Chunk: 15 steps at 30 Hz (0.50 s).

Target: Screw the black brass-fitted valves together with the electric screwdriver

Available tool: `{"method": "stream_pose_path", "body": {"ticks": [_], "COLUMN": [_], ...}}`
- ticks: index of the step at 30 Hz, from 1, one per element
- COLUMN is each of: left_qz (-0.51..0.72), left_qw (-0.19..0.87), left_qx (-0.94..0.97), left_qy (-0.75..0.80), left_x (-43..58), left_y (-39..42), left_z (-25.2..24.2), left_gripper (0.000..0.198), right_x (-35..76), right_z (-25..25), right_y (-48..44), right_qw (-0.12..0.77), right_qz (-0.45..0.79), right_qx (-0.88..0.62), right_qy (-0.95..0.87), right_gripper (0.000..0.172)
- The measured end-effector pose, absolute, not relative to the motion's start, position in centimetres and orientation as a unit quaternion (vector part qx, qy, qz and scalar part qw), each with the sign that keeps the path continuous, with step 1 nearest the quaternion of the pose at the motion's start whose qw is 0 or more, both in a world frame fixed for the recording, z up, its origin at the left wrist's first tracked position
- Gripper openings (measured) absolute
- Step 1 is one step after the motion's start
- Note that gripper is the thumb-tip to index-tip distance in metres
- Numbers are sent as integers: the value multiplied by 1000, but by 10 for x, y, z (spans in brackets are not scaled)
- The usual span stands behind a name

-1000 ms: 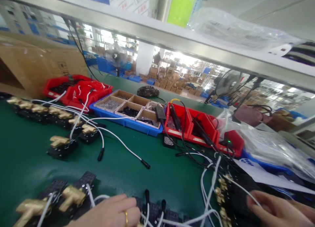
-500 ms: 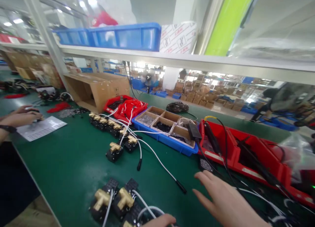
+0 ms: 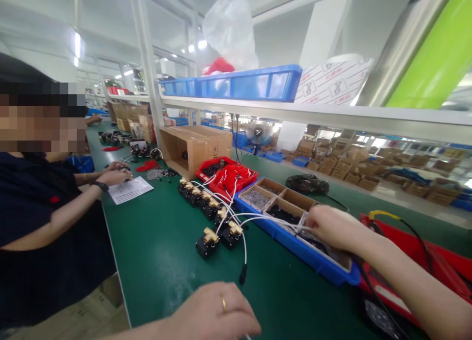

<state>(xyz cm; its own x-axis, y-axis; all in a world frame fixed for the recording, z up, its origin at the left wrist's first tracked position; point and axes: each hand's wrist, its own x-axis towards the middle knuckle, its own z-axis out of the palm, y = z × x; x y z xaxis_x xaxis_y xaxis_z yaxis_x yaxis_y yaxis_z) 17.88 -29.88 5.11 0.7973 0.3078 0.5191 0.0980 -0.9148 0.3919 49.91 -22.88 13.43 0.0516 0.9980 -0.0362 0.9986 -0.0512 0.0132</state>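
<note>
The right hand reaches forward with its fingers bent down into the near-right compartment of a shallow blue plastic tray with tan dividers. The fingertips are among small dark parts there, and whether they pinch anything cannot be told. The tray sits on the green bench mat, its other compartments running off toward ten o'clock from the hand; one holds grey screws, one black pieces. At nine o'clock from this hand stands a row of brass valve fittings on black bases, trailing thin white cables toward the tray, one of them ending in a black plug. The left hand, a gold ring on one finger, lies at six o'clock at the lower edge of the view, curled into a loose fist; what, if anything, is inside it stays hidden. Beyond the tray at eleven o'clock are a red plastic bin of red wiring and an open brown cardboard box. At nine o'clock, well apart, a co-worker in a dark shirt rests both hands by a white printed sheet.
</note>
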Motion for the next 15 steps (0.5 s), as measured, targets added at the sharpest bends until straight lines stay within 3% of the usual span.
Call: {"method": "stream_pose_path", "body": {"ticks": [5,8,10,15], "left_qz": [389,359,338,314], "left_qw": [193,226,250,286], "left_qx": [776,734,739,743], "left_qy": [457,530,527,517], "left_x": [144,136,138,140], "left_y": [-238,-204,-193,-203], "left_z": [44,7,-13,-29], "left_gripper": [19,52,55,44], "right_x": [461,408,370,305], "right_z": [125,84,54,4], "right_y": [-207,-215,-222,-235], "right_qw": [-167,-200,-202,-250], "right_qz": [50,-64,-164,-286], "right_qx": [712,671,646,633], "right_qy": [681,711,718,675], "right_gripper": [36,17,6,43]}}
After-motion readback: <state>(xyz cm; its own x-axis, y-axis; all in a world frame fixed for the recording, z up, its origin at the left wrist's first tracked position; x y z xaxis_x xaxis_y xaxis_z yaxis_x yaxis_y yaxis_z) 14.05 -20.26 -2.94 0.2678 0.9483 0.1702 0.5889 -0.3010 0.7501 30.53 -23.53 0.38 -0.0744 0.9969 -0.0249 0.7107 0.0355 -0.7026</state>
